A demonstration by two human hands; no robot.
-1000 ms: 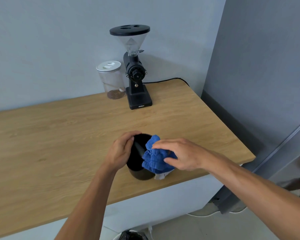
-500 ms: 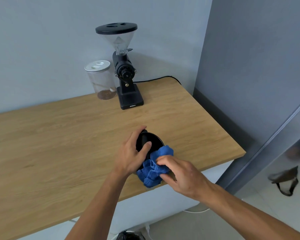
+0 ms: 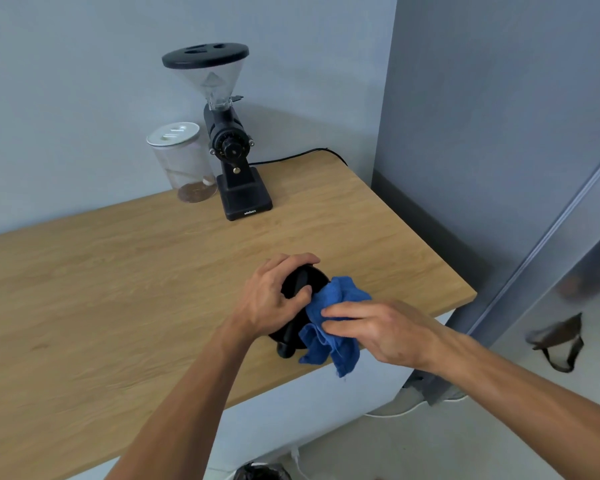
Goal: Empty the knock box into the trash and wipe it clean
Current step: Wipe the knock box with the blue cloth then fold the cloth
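Note:
The black knock box (image 3: 300,285) sits near the front edge of the wooden counter (image 3: 118,289), with its knock bar crossing the opening. My left hand (image 3: 274,299) is wrapped over its left rim, thumb on the bar. My right hand (image 3: 378,327) presses a crumpled blue cloth (image 3: 333,323) against the box's right side; part of the cloth hangs over the counter edge. The lower body of the box is hidden by both hands and the cloth. The top of a trash bin (image 3: 262,472) with a black liner shows on the floor below the counter.
A black coffee grinder (image 3: 227,143) with a clear hopper stands at the back by the wall, its cable running right. A clear jar (image 3: 184,161) with a white lid stands to its left. A grey wall panel rises on the right, and a dark bag (image 3: 561,341) lies on the floor.
My left hand has shifted from the box's left side to over its rim and bar. My right hand has dragged the cloth from the opening down along the right side.

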